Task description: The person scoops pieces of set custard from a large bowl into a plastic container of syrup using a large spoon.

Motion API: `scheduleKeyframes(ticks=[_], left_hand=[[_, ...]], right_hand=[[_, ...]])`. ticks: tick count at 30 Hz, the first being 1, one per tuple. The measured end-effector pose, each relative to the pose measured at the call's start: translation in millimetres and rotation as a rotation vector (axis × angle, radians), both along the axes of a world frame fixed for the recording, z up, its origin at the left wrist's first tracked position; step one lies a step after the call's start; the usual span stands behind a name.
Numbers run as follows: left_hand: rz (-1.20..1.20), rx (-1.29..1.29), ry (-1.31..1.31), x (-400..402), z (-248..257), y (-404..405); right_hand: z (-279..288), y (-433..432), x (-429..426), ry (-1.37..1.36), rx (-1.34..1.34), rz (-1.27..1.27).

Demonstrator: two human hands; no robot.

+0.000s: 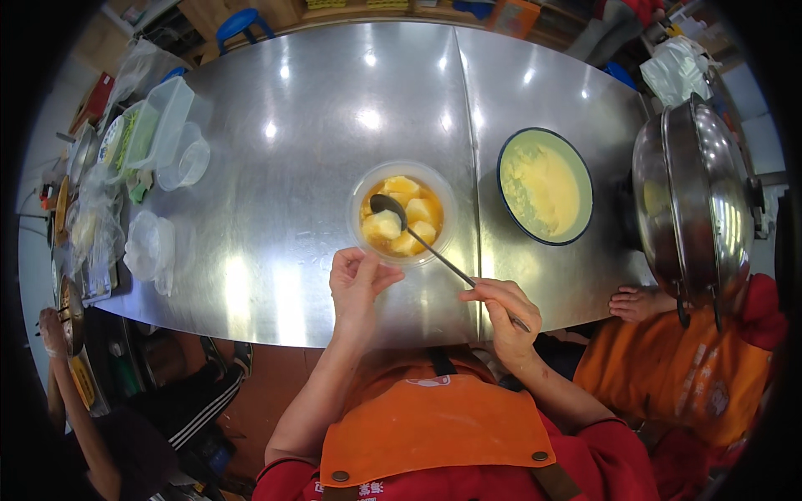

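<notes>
A round clear plastic tub (447, 222) stands on the steel table (301, 125), with pale yellow chunks (421, 210) in amber liquid inside. My left hand (359, 285) is at the tub's near left rim, thumb and fingers closed together there; whether they pinch the rim is hard to tell. With my right hand (509, 313) I grip the handle of a metal spoon (446, 260). Its dark bowl lies in the tub, beside a pale chunk at the left. Right of the tub is a green enamel bowl (545, 188) with a dark rim, holding a soft yellow mass.
At the right edge stands a large lidded steel pot (695, 206), with a co-worker's hand (633, 303) near it. Clear plastic containers (164, 119) and lids (149, 247) lie at the left. Another person's gloved hand (53, 332) is by a pan at the far left. A seam crosses the table.
</notes>
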State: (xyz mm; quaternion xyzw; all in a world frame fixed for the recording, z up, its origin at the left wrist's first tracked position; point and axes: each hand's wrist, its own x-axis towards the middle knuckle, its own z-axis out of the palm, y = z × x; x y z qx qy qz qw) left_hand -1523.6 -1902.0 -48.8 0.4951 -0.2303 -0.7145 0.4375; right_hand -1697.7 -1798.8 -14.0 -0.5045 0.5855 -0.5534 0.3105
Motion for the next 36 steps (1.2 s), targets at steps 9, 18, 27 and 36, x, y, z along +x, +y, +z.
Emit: scheduleKeyframes(ticks=[9,18,27,36], left_hand=[[-0.009,0.034,0.052,-4,-1,3],[-0.02,0.08,0.115,-4,0,6],[-0.358,0.158,0.054,-9,0,30],[-0.539,-0.066,0.116,-120,9,31]], right_hand=[[-2,15,17,0.012,0.01,-0.104],[12,23,22,0.173,-0.004,-0.175],[33,29,-11,0.153,-0.192,-0.45],[24,34,-78,0.15,-0.17,-0.553]])
